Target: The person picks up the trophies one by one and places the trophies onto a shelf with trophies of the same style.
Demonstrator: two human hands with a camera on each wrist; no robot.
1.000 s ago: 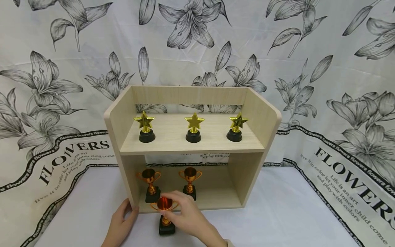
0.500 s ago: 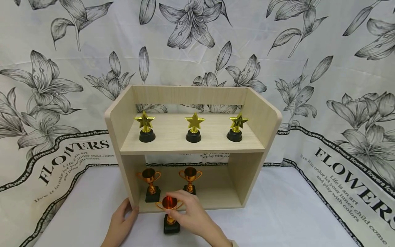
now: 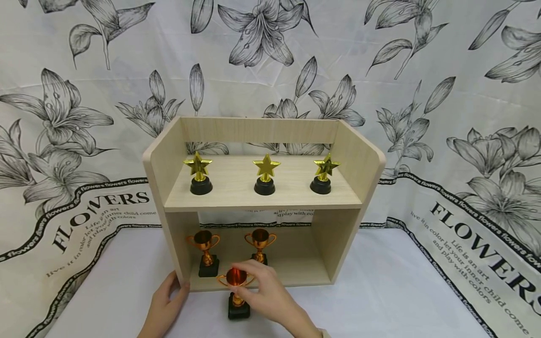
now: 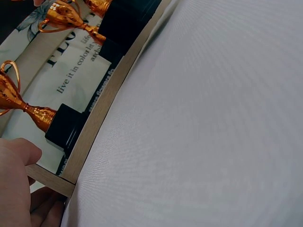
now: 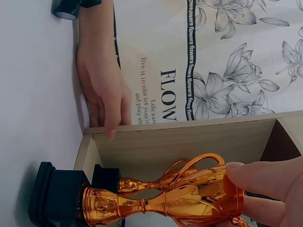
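Observation:
My right hand (image 3: 270, 291) pinches an orange-gold trophy cup (image 5: 189, 203) by its rim, thumb and fingers on either side. The cup is upright in front of the wooden shelf (image 3: 262, 206); whether its black base touches the table I cannot tell. My left hand (image 3: 165, 300) grips the shelf's lower left side panel (image 4: 49, 179), thumb inside and fingers outside. On the lower level stand two matching trophy cups, a left one (image 3: 204, 241) and a middle one (image 3: 260, 239), whose base is partly hidden by my right hand.
Three gold star trophies, left (image 3: 197, 166), middle (image 3: 266, 168) and right (image 3: 325, 168), stand spaced along the upper level. A white cloth (image 3: 380, 291) covers the table. Flower-printed fabric (image 3: 270, 84) hangs behind and along both sides.
My right hand has moved the trophy cup a little to the right in front of the shelf. The left hand stays at the shelf's side panel.

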